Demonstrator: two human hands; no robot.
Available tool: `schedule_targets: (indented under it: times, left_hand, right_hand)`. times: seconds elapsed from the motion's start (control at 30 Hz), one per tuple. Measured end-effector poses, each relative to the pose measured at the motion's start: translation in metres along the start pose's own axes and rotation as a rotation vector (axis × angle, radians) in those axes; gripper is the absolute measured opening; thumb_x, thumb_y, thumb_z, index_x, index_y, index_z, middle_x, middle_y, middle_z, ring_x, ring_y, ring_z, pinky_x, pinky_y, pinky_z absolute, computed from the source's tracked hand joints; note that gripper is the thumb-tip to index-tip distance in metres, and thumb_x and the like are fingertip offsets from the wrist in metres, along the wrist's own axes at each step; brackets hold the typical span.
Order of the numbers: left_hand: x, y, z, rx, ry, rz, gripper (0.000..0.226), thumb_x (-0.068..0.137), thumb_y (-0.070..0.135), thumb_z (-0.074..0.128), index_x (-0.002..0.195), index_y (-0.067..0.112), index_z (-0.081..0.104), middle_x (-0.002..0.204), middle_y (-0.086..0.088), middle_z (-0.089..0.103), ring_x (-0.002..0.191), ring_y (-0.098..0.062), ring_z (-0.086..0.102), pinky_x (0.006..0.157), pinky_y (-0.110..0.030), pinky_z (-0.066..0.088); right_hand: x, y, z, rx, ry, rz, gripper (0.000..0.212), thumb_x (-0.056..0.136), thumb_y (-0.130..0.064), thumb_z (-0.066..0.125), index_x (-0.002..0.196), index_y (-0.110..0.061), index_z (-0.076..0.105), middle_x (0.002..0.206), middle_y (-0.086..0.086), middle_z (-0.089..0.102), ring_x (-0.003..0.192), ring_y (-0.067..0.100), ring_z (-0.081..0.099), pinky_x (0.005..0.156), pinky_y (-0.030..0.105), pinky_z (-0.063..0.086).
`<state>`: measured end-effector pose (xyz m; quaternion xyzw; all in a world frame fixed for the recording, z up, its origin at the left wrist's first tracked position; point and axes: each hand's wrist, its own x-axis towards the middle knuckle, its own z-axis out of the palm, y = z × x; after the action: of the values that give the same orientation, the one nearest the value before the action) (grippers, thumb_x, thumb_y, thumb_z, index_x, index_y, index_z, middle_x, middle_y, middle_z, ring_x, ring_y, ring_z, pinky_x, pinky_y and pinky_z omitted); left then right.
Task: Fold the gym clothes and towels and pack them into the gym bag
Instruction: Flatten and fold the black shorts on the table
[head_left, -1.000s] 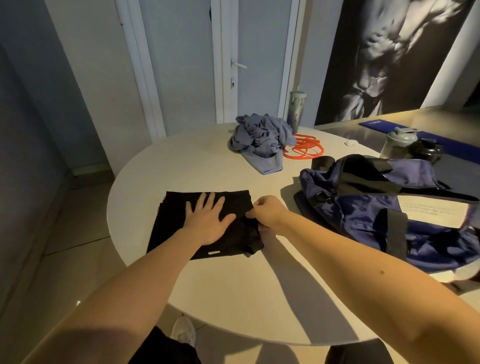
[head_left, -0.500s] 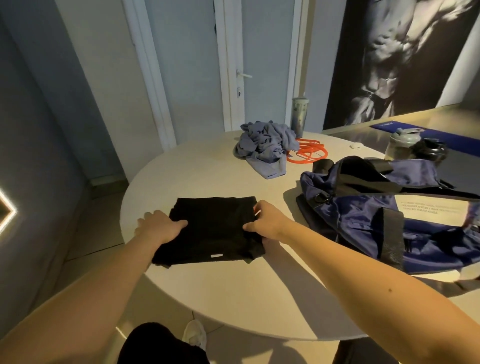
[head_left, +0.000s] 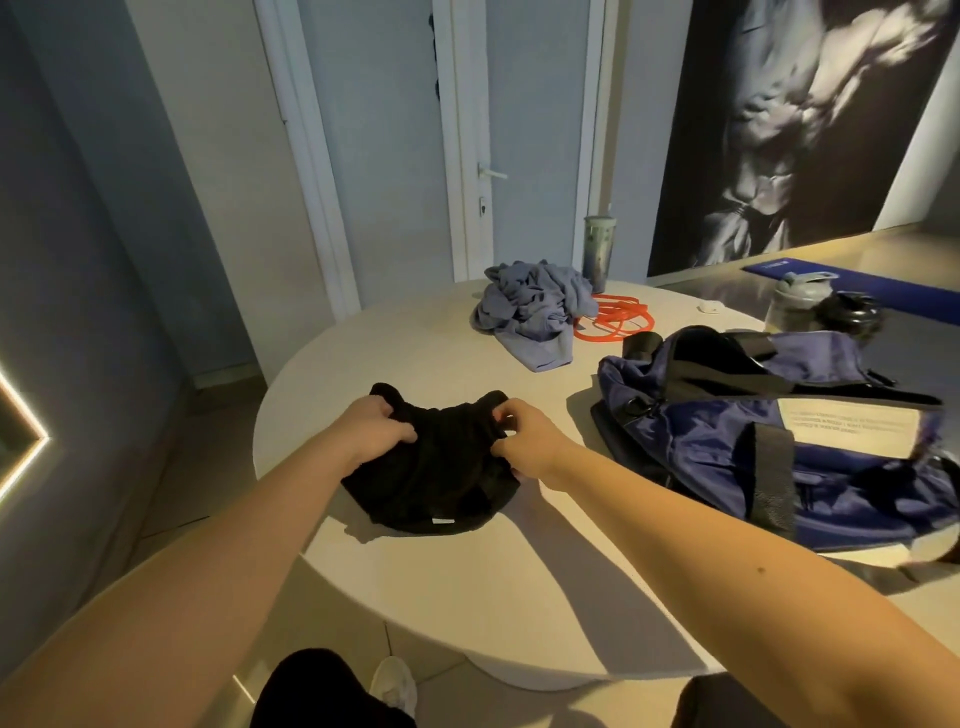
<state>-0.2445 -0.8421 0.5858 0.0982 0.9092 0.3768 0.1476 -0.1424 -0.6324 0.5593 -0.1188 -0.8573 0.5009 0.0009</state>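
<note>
Black folded fabric garment (head_left: 436, 478), flat on the round white desk (head_left: 467, 597) a moment earlier, had bunched up near the left edge as the left grip (head_left: 379, 431) and right grip (head_left: 519, 441) each closed on a far corner, likely bound for the navy gym bag (head_left: 727, 441).

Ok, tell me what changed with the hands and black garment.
The left hand went from lying flat on the black garment to its left side; both it and the right hand now grip the sides, bunching the flat fold upward. The gym bag, grey-blue pile and orange band stayed put.
</note>
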Motion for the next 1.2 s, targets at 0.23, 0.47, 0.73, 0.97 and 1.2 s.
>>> schedule_targets:
  times: [0.23, 0.47, 0.73, 0.97, 1.2]
  left_hand:
    - [-0.04, 0.071, 0.028, -0.152, -0.043, 0.233, 0.023, 0.09, 0.021, 0.071, 0.109, 0.012, 0.062, 0.097, -0.012, 0.064, 0.083, -0.025, 0.062, 0.068, -0.034, 0.048]
    - [-0.087, 0.153, 0.061, -0.437, -0.185, 0.316, 0.016, 0.098, 0.014, 0.051, 0.109, 0.008, 0.061, 0.095, -0.01, 0.063, 0.079, -0.022, 0.066, 0.048, -0.028, 0.053]
    - [-0.106, 0.261, 0.122, -0.388, -0.28, 0.43, 0.021, 0.096, 0.014, 0.055, 0.112, 0.003, 0.064, 0.091, -0.017, 0.067, 0.08, -0.037, 0.066, 0.047, -0.032, 0.048]
    - [-0.073, 0.312, 0.211, -0.285, -0.135, 0.587, 0.025, 0.103, 0.012, 0.044, 0.118, 0.02, 0.062, 0.113, -0.011, 0.067, 0.09, -0.024, 0.067, 0.073, -0.037, 0.058]
    - [-0.062, 0.306, 0.279, 0.262, -0.384, 0.75, 0.03, 0.093, 0.048, 0.061, 0.1, 0.02, 0.07, 0.098, -0.001, 0.07, 0.093, -0.019, 0.063, 0.087, -0.042, 0.055]
  right_hand:
    - [-0.036, -0.027, -0.028, 0.148, 0.121, -0.046, 0.034, 0.092, 0.009, 0.049, 0.122, -0.005, 0.057, 0.097, 0.015, 0.058, 0.076, 0.021, 0.053, 0.059, 0.029, 0.044]
    - [-0.089, -0.033, -0.091, 0.354, 0.252, -0.04, 0.034, 0.097, -0.04, 0.062, 0.117, -0.013, 0.064, 0.112, 0.012, 0.069, 0.099, 0.024, 0.065, 0.076, 0.033, 0.048]
    - [-0.129, 0.008, -0.205, 0.332, 0.58, -0.054, 0.03, 0.082, -0.01, 0.077, 0.106, 0.006, 0.066, 0.101, 0.03, 0.069, 0.088, 0.037, 0.069, 0.084, 0.046, 0.057]
    - [-0.154, 0.039, -0.305, 0.035, 0.804, 0.05, 0.012, 0.084, -0.006, 0.071, 0.095, -0.003, 0.069, 0.083, 0.012, 0.069, 0.076, 0.021, 0.065, 0.068, 0.03, 0.056]
    - [-0.137, 0.049, -0.379, -0.168, 0.895, 0.152, 0.011, 0.084, -0.009, 0.068, 0.093, -0.005, 0.069, 0.089, 0.015, 0.072, 0.086, 0.031, 0.071, 0.082, 0.05, 0.061]
